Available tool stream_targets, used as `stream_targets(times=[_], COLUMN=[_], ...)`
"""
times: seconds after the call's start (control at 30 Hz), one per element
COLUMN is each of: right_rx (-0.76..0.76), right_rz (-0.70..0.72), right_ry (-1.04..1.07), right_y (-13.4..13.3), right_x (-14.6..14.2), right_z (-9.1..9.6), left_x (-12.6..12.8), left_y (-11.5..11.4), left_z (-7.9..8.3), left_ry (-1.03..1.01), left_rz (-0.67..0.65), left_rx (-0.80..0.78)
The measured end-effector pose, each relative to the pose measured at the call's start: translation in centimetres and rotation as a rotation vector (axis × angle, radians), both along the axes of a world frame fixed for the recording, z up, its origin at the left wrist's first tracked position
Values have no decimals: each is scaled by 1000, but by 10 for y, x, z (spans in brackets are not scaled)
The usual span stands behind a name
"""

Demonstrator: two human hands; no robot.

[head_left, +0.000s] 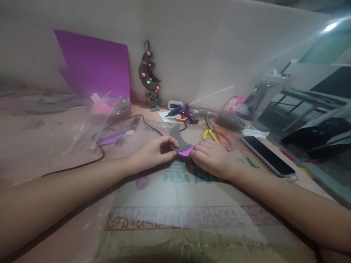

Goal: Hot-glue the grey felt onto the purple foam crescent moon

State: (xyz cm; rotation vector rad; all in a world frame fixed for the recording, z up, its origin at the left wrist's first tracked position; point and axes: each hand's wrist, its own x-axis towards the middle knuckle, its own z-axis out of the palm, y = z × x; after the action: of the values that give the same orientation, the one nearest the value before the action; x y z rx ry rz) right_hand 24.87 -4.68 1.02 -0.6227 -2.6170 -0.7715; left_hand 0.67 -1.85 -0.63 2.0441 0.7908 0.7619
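Note:
A grey crescent-shaped cutout (177, 140) with a purple piece (185, 151) under its near tip lies on a flattened cardboard sheet (178, 197). My left hand (153, 152) pinches the crescent's near edge with its fingers closed. On the purple tip rests my right hand (212, 157), knuckles up, fingers curled and pressing down. Both forearms stretch in from the bottom corners.
Yellow-and-orange scissors (218, 137) and a phone (267, 155) lie right of the hands. A blue glue gun (182, 112) with a black cord (82, 166) sits behind. A purple sheet (94, 64) and a decorated moon hanging (149, 75) lean on the wall. Clear bags (108, 109) lie at left.

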Motion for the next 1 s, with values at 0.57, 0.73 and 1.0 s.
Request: stream_targets(times=[0.57,0.73,1.0], right_rx=[-565,-1115,-1398], right_rz=[-179,-163,-213], right_ry=[925,1040,930], right_y=[0,5,5], right_x=[-3,-6,-15], right_z=[8,7,-5], left_x=[-1,-3,-1], left_y=[1,0,-5], left_z=[0,1,3], left_ry=[-138,-114,-132], left_rz=[113,108,71], left_rx=[46,79,-34])
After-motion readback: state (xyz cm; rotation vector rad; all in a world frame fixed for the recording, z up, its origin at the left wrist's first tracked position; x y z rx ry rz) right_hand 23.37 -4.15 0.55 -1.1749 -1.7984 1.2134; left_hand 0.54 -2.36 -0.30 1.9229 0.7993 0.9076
